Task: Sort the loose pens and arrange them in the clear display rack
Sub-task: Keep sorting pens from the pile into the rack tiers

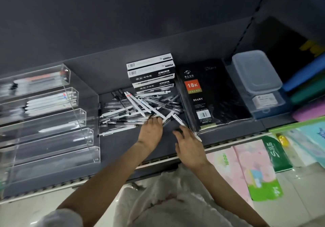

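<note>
Standing at the left of the dark shelf (158,144), the clear display rack (45,119) is holding a few pens in its top trays, and its lower trays are looking bare. The pile of loose pens (139,107) is lying just beside it. The left hand (151,131) is reaching in, fingers curling onto pens at the pile's near edge. The right hand (190,145) is pinching one white pen (177,119). Picking pens that match and laying them all pointing one way is probably working best.

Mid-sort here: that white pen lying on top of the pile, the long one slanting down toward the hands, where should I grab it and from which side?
Pinch the white pen at mid-barrel, coming from above. It lies crosswise on top of the pile of loose pens, so its middle looks clear, while its lower end runs in among other pens near the left hand.
</note>
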### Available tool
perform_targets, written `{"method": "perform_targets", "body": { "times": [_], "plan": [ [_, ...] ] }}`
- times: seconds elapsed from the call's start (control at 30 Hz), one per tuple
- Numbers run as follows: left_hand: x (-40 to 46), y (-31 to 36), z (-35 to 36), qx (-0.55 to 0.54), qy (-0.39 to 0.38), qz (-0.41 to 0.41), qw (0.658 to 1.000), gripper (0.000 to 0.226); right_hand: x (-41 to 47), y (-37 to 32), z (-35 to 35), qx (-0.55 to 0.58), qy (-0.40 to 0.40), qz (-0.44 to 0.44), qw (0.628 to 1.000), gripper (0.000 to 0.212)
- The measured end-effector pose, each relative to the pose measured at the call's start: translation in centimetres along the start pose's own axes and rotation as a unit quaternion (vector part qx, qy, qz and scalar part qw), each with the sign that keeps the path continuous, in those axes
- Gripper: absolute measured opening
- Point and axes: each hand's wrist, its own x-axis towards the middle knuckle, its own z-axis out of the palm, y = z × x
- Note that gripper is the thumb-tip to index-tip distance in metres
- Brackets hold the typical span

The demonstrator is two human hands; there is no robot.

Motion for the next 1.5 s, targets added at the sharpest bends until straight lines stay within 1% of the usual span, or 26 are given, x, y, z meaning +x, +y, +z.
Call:
{"method": "perform_targets", "body": {
  "times": [0.13, 0.23, 0.27, 0.4, 0.47, 0.53, 0.57, 0.6, 0.63, 0.67, 0.7, 0.73, 0.8, 0.83, 0.87, 0.9, 0.93, 0.97, 1.03, 1.1, 1.13, 1.2, 1.27, 1.37, 1.43, 1.5],
  "plan": [
    [-0.6, -0.6, 0.1, -0.071, -0.003, 0.021, 0.997, 0.029, -0.2, 0.4, 0.3, 0.006, 0.020, -0.009, 1.000, 0.048],
    [-1.2, -2.0, 0.2, -0.155, -0.011, 0.030, 0.987, 0.019, -0.2, 0.4, 0.3, 0.013, 0.024, -0.010, 1.000, 0.046],
    [-1.4, -2.5, 0.3, -0.180, -0.020, 0.039, 0.983, 0.019, -0.1, 0.3, 0.3, 0.013, 0.022, -0.009, 1.000, 0.045],
    [-2.0, -5.3, 0.2, -0.229, -0.112, 0.068, 0.965, 0.040, 0.2, 0.3, 0.2, 0.022, 0.006, -0.012, 1.000, 0.038],
    [-2.6, -6.6, -0.4, -0.252, -0.159, 0.067, 0.952, 0.046, 0.3, 0.2, 0.0, 0.034, 0.006, -0.012, 0.999, 0.037],
    [-3.4, -7.9, -0.9, -0.288, -0.189, 0.043, 0.938, 0.052, 0.4, 0.1, -0.2, 0.038, 0.010, -0.013, 0.999, 0.035],
    [-3.8, -8.4, -1.1, -0.336, -0.194, 0.022, 0.921, 0.053, 0.4, 0.0, -0.3, 0.039, 0.008, -0.016, 0.999, 0.034],
    [-4.4, -8.6, -1.3, -0.421, -0.191, 0.001, 0.887, 0.050, 0.3, -0.2, -0.3, 0.048, 0.008, -0.018, 0.999, 0.033],
    [-5.1, -8.6, -1.7, -0.527, -0.184, -0.019, 0.829, 0.039, 0.3, -0.3, -0.4, 0.061, 0.011, -0.019, 0.998, 0.032],
    [-5.7, -8.4, -2.2, -0.629, -0.168, -0.037, 0.758, 0.026, 0.3, -0.5, -0.5, 0.078, 0.010, -0.018, 0.997, 0.031],
    [-6.1, -8.3, -2.5, -0.716, -0.140, -0.054, 0.682, 0.020, 0.5, -0.7, -0.8, 0.104, 0.005, -0.012, 0.994, 0.030],
    [-6.4, -8.2, -2.9, -0.791, -0.106, -0.066, 0.599, 0.020, 0.7, -1.1, -1.2, 0.144, 0.000, -0.005, 0.990, 0.028],
    [-6.7, -8.1, -3.8, -0.912, -0.047, -0.075, 0.400, 0.021, 1.3, -2.3, -2.2, 0.244, 0.002, -0.003, 0.970, 0.025],
    [-6.7, -8.2, -4.1, -0.949, -0.028, -0.072, 0.305, 0.022, 1.7, -3.0, -2.6, 0.280, 0.006, -0.009, 0.960, 0.024],
    [-6.6, -8.2, -4.3, -0.971, -0.014, -0.066, 0.227, 0.023, 2.1, -3.8, -3.2, 0.296, 0.007, -0.016, 0.955, 0.022],
    [-6.5, -8.3, -4.5, -0.983, -0.002, -0.058, 0.177, 0.024, 2.5, -4.8, -3.8, 0.314, -0.001, -0.019, 0.949, 0.018],
    [-6.5, -8.4, -4.7, -0.986, 0.013, -0.051, 0.157, 0.024, 2.8, -5.8, -4.7, 0.345, -0.026, -0.012, 0.938, 0.015],
    [-6.5, -8.6, -4.8, -0.986, 0.032, -0.047, 0.160, 0.024, 2.9, -6.9, -5.5, 0.392, -0.063, 0.000, 0.918, 0.012],
    [-6.7, -8.9, -5.0, -0.980, 0.066, -0.046, 0.184, 0.023, 2.9, -8.8, -6.6, 0.456, -0.148, 0.016, 0.877, 0.015],
    [-7.1, -9.4, -5.3, -0.974, 0.089, -0.049, 0.201, 0.021, 2.5, -10.4, -6.9, 0.440, -0.202, -0.012, 0.875, 0.017],
    [-7.3, -9.6, -5.4, -0.972, 0.097, -0.050, 0.210, 0.021, 2.2, -11.0, -6.7, 0.428, -0.213, -0.030, 0.878, 0.015],
    [-7.7, -10.2, -5.5, -0.965, 0.113, -0.055, 0.229, 0.023, 1.7, -12.0, -6.2, 0.424, -0.208, -0.043, 0.881, 0.008],
    [-8.1, -10.6, -5.4, -0.959, 0.126, -0.056, 0.247, 0.028, 1.5, -12.6, -5.8, 0.448, -0.184, -0.025, 0.875, 0.004],
    [-8.6, -10.3, -5.3, -0.950, 0.131, -0.062, 0.277, 0.033, 1.5, -13.3, -5.5, 0.480, -0.133, -0.012, 0.867, 0.005],
    [-8.9, -9.5, -5.0, -0.946, 0.133, -0.066, 0.288, 0.035, 1.5, -13.6, -5.3, 0.465, -0.104, -0.016, 0.879, 0.005],
    [-9.3, -8.7, -4.8, -0.942, 0.142, -0.058, 0.299, 0.032, 1.5, -13.8, -5.1, 0.440, -0.079, -0.017, 0.894, 0.010]
  ]
}}
